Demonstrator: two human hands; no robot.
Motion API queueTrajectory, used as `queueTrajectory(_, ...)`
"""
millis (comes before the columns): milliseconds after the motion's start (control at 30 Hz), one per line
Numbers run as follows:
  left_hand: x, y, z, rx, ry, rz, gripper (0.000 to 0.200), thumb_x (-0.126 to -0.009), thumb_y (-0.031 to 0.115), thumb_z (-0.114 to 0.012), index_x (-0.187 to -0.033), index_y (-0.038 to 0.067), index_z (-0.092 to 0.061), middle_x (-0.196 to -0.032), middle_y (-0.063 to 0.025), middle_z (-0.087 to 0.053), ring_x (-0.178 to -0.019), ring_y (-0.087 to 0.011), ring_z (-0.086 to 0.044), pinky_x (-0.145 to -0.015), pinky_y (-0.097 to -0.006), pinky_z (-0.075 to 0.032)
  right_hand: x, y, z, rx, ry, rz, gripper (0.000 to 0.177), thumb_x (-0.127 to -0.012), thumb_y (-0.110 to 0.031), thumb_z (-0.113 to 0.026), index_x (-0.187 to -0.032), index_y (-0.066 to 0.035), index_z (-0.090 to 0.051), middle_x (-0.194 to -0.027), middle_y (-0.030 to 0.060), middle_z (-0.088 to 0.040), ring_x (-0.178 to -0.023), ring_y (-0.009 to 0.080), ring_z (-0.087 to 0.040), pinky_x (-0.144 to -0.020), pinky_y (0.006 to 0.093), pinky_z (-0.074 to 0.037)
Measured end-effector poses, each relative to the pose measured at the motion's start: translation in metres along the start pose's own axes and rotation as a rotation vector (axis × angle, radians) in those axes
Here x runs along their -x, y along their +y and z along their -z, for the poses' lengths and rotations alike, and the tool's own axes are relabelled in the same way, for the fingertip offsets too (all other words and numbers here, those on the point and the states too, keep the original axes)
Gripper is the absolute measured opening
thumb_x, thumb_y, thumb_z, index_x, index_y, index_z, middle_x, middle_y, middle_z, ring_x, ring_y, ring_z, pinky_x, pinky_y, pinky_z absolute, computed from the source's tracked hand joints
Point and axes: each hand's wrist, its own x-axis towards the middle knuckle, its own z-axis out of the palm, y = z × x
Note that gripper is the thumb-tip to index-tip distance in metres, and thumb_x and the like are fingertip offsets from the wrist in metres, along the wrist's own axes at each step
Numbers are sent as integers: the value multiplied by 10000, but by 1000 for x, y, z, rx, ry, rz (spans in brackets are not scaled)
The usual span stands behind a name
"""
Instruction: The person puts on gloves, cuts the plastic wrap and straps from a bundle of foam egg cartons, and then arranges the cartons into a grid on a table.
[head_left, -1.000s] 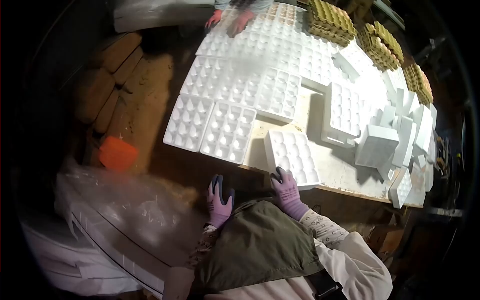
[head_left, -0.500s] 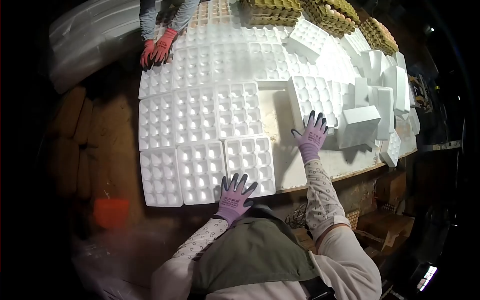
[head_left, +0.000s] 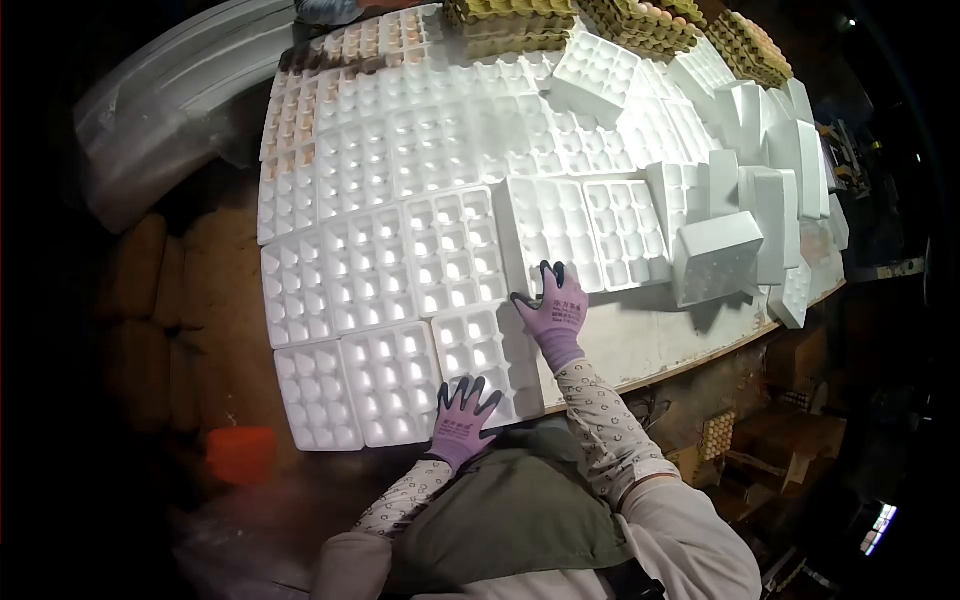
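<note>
My left hand [head_left: 463, 425], in a purple glove with dark fingertips, rests with fingers spread at the near end of a white foam egg tray [head_left: 482, 347]. In a matching glove, my right hand [head_left: 556, 310] grips the near edge of another white foam egg tray [head_left: 552, 230], thumb apart from the fingers at its corner. That tray stands against the rows on its left, its cells facing up and bare. Touching its right side is one more foam tray [head_left: 627, 235]. Part of the right hand's fingers is hidden inside the cells.
More foam trays [head_left: 370, 270] cover the table in rows; those at the far left hold eggs. White foam pieces [head_left: 717, 255] stand jumbled at the right. Stacked egg flats [head_left: 515, 25] line the back. A co-worker's grey sleeve [head_left: 330, 10] shows at the top. An orange container [head_left: 241, 455] is at lower left.
My right hand and its tray have moved left, up against the neighbouring rows. My left hand stays on the front tray. The co-worker's red gloves have left the near trays, and the view has shifted.
</note>
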Motion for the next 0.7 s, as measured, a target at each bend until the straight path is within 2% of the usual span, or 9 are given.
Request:
queueTrajectory(233,-5,10,6,-104,-41,15,851,-780,589,-686,-1519,310,-369,-1566,-107,-328,-1465,-340,-263,-1193,-625,-133,-22,10,12,70,-98,66,807,-689,-523,-814,-1331,-109,-553,-1269,139,-543,-1110,289,-553,-921,440,-438)
queueTrajectory(300,-5,13,3,-106,-21,35,859,-767,584,-705,-1513,312,-378,-1565,-111,-327,-1465,-350,-252,-1195,-619,-136,-25,15,13,75,-202,131,820,-701,-522,-810,-1350,-105,-532,-1246,131,-540,-1111,273,-545,-913,436,-441)
queueTrajectory(333,-6,17,5,-121,-45,51,863,-762,580,-710,-1512,312,-378,-1566,-115,-325,-1464,-353,-252,-1196,-616,-139,-31,19,17,43,-404,138,817,-723,-552,-780,-1350,-96,-522,-1241,132,-538,-1135,273,-532,-938,431,-430)
queueTrajectory(367,-8,21,8,-136,-68,66,866,-758,576,-715,-1512,313,-378,-1566,-118,-323,-1463,-357,-253,-1196,-612,-143,-27,29,3,-20,-408,198,798,-754,-566,-743,-1351,-86,-522,-1280,150,-533,-1188,298,-514,-997,439,-408)
queueTrajectory(500,-12,34,20,-119,-38,88,784,-762,560,-719,-1457,294,-472,-1542,-127,-361,-1434,-357,-302,-1195,-592,-168,-23,99,45,-195,-51,418,683,-818,-478,-698,-1334,-62,-533,-1393,186,-485,-1288,348,-459,-1090,480,-353)
queueTrajectory(533,-13,36,14,-90,80,90,727,-767,549,-718,-1409,265,-529,-1506,-132,-412,-1399,-358,-354,-1186,-582,-196,-23,124,74,-314,132,442,655,-792,-354,-726,-1325,-26,-534,-1379,203,-499,-1293,377,-458,-1073,507,-365)
queueTrajectory(567,-18,46,15,-80,209,114,711,-777,512,-724,-1388,195,-543,-1471,-156,-448,-1370,-365,-389,-1174,-581,-219,-21,157,102,-281,264,449,596,-813,-350,-710,-1296,-46,-538,-1348,223,-485,-1266,392,-456,-1091,533,-349)
queueTrajectory(633,-38,78,27,28,349,216,709,-788,436,-743,-1389,125,-530,-1457,-178,-455,-1364,-374,-396,-1171,-581,-226,-17,236,142,-203,624,414,545,-768,-228,-743,-1229,-7,-554,-1333,250,-492,-1230,454,-468,-1045,550,-389)
queueTrajectory(700,-82,114,39,142,466,160,720,-792,373,-755,-1400,79,-505,-1448,-195,-457,-1358,-380,-399,-1164,-575,-244,-16,298,187,-199,689,188,558,-778,-178,-742,-1268,9,-552,-1357,243,-501,-1250,433,-465,-1051,523,-387)
